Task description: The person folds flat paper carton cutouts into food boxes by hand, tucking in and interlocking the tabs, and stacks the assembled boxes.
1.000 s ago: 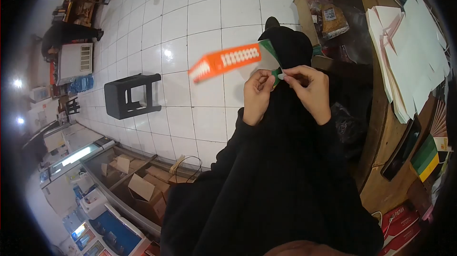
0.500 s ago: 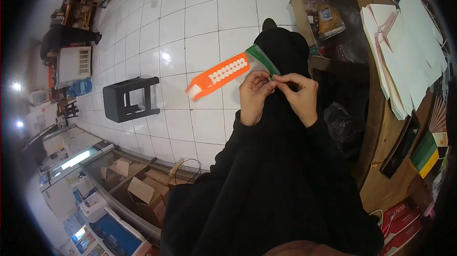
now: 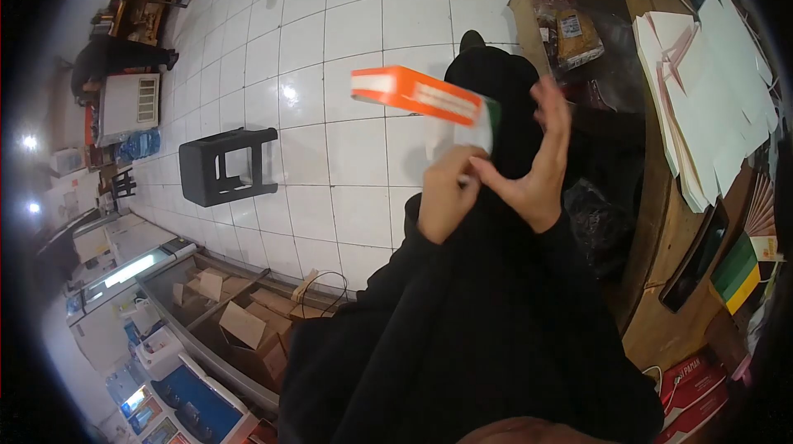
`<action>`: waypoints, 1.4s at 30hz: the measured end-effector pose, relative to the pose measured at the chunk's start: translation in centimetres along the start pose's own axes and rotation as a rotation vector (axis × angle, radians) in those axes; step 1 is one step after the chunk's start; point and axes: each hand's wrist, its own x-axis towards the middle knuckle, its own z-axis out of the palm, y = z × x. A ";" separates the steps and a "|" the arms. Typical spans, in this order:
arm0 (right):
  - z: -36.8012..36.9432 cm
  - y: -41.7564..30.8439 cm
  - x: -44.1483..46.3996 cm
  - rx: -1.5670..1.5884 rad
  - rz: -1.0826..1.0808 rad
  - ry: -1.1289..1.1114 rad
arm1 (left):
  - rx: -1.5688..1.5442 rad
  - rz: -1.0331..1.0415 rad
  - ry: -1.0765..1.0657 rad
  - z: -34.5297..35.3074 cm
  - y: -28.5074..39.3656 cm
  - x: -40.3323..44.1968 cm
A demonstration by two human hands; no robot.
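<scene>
My left hand (image 3: 448, 190) is closed, its fingers pinching the lower end of an orange printed paper piece (image 3: 442, 97). White shapes run along the orange part, and a green band shows at its right end; motion blurs the print. Over my lap, my right hand (image 3: 535, 165) has its fingers raised and spread apart. Its thumb tip comes close to the left fingertips; whether it touches the paper I cannot tell. The paper sticks out to the left above the tiled floor.
A wooden desk (image 3: 657, 229) on the right holds a stack of pale paper sheets (image 3: 702, 89) and a dark phone-like slab (image 3: 694, 266). A black stool (image 3: 227, 167) stands on the floor. Cardboard boxes (image 3: 244, 324) lie lower left. A person (image 3: 120, 64) in dark clothes is far left.
The orange paper has swung up and to the right, tilting the other way. My right hand has gone from a pinch to spread fingers. My left hand has shifted slightly down.
</scene>
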 end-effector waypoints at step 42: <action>-9.3 -2.6 0.6 0.959 0.647 -0.516 | -0.760 0.265 0.354 2.2 11.4 2.9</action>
